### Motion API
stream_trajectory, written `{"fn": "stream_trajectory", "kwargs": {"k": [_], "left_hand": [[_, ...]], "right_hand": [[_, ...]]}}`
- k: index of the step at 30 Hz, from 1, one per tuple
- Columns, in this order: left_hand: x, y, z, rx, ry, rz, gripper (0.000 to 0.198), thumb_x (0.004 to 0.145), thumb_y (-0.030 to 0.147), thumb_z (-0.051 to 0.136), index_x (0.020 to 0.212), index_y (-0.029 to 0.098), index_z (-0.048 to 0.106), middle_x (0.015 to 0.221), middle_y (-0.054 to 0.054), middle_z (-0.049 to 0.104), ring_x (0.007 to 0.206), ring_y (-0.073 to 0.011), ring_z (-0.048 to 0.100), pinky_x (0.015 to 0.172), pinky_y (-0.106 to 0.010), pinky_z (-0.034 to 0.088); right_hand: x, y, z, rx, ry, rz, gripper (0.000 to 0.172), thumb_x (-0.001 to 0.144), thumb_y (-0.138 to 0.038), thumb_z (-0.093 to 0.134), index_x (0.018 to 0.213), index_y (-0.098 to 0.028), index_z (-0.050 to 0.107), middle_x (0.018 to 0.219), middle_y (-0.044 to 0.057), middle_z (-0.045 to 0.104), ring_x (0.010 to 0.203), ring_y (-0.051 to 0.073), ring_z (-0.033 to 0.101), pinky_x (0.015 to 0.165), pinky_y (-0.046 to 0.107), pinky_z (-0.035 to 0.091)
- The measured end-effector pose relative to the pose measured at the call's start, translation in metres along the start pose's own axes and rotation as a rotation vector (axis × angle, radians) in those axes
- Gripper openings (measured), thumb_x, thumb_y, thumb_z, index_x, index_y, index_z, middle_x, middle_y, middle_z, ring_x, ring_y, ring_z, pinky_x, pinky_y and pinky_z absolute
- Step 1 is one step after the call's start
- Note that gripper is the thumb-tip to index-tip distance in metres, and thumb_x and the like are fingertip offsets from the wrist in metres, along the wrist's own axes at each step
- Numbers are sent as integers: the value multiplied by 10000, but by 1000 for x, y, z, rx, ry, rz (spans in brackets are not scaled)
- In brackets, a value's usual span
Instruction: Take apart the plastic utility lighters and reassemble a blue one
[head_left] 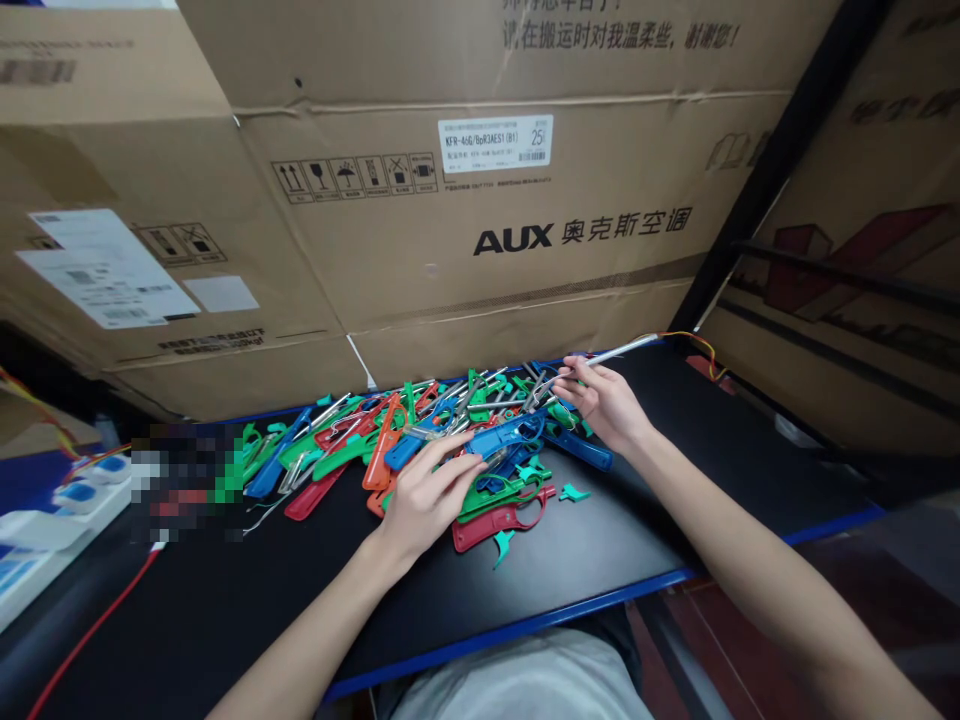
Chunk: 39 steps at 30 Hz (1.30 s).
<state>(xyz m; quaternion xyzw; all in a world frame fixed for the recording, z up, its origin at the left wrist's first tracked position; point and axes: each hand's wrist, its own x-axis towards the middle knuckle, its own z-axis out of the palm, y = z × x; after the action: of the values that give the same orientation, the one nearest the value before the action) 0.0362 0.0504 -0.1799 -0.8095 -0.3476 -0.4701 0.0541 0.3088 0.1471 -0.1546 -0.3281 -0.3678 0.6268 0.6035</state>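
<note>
My left hand (431,500) reaches over the front of a heap of lighter parts. Its fingertips close around the end of a blue plastic lighter casing (504,434), beside a small clear piece. Higher and to the right, my right hand (604,402) pinches something thin near the casing's far end; what it is stays too small to make out. Under and around the hands lie green casings (499,500), a red casing (487,527), orange casings (383,445) and grey metal tubes (495,406). Small teal triggers (574,493) lie at the heap's front.
A large cardboard box (390,270) stands behind the black table (615,550), which has a blue edge. Behind my right hand lies a white strip (621,351) with coloured wires. At the left are a white power strip (97,490) and a red cable (97,625).
</note>
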Motion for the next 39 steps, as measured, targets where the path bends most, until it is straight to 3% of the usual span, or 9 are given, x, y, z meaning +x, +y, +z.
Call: {"fn": "stream_trajectory", "kwargs": {"k": [8, 14, 19, 26, 31, 36, 39], "left_hand": [[-5, -4, 5, -33, -8, -13, 198, 870, 104, 750, 1039, 207, 755, 1176, -83, 720, 1010, -163, 727, 861, -287, 635], [-5, -5, 4, 65, -76, -42, 64, 933, 221, 695, 952, 204, 754, 1089, -67, 733, 932, -164, 733, 812, -289, 625], [-5, -4, 5, 114, -167, -60, 177, 976, 310, 632, 893, 204, 746, 1029, -57, 737, 900, -163, 726, 792, -278, 616], [-8, -2, 8, 126, -184, -58, 160, 983, 256, 600, 896, 210, 726, 1001, -49, 731, 904, -173, 716, 798, -298, 611], [-7, -2, 6, 122, -201, -79, 156, 992, 268, 581, 907, 199, 693, 975, -60, 724, 890, -175, 712, 771, -288, 606], [-8, 0, 7, 114, -199, -81, 144, 993, 281, 569, 1033, 206, 686, 999, -69, 720, 883, -181, 712, 758, -296, 617], [-8, 1, 8, 123, -192, -59, 154, 998, 279, 555, 1038, 205, 684, 1001, -70, 719, 887, -184, 711, 758, -300, 618]], "right_hand": [[4, -1, -3, 7, -10, 105, 305, 771, -350, 887, 947, -153, 735, 909, 41, 715, 812, 146, 718, 809, 253, 646], [14, -7, -17, -5, -19, 89, 263, 839, -351, 825, 997, -167, 723, 920, 40, 712, 804, 155, 724, 784, 270, 648], [34, -19, -47, -74, 130, 145, 149, 924, -298, 727, 999, -171, 707, 924, 56, 723, 806, 155, 733, 783, 262, 651], [54, -25, -91, -110, 368, 157, 47, 963, -174, 637, 954, -140, 669, 823, 67, 702, 736, 142, 728, 733, 241, 660], [58, -23, -102, -136, 427, 172, 102, 981, -133, 571, 943, -129, 665, 844, 88, 700, 751, 149, 736, 710, 232, 664], [59, -20, -108, -197, 451, 171, 24, 915, -109, 665, 908, -132, 667, 843, 93, 700, 733, 165, 743, 731, 255, 680], [59, -18, -110, -260, 470, 178, 72, 862, -90, 722, 889, -115, 660, 782, 94, 686, 676, 186, 736, 701, 285, 687]]}}
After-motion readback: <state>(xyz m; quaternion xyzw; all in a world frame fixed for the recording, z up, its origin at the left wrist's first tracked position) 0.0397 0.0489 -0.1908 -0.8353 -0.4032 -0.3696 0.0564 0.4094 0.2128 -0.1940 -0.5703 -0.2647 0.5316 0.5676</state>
